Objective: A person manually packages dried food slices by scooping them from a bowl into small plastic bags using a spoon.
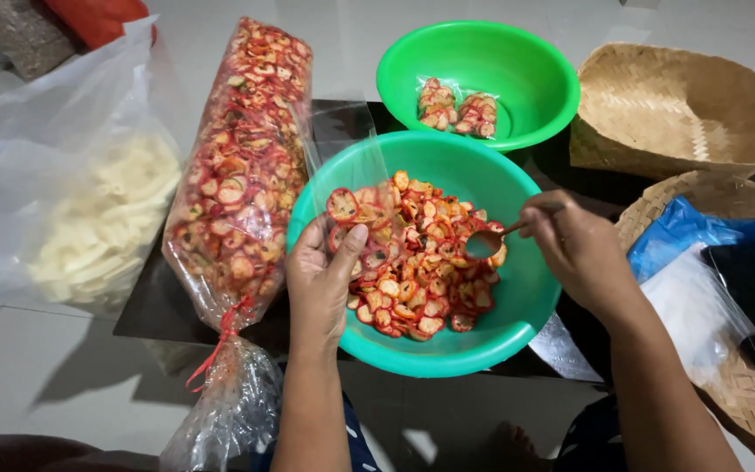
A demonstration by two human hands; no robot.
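In the centre of the frame sits a large green plastic bowl point(517, 323) holding a heap of round red-and-yellow crackers point(417, 271). The left hand point(323, 271), at the bowl's left rim, pinches open a small clear plastic bag point(351, 170) between thumb and fingers; the bag stands upright over the bowl's edge, with one cracker showing through it. The right hand point(577, 249), at the bowl's right rim, is closed around the handle of a metal spoon point(487, 241), whose bowl end hovers just above the crackers, pointing left.

In the upper middle of the frame a second, smaller green bowl point(517, 79) touches the first and holds two small filled packets of crackers point(458, 109). To the left lies a long clear bag packed with the same crackers point(242, 166), tied with red string near its lower end. Far left is a clear bag of pale white chips point(102, 218). Woven bamboo baskets point(675, 109) fill the upper right and right edge.
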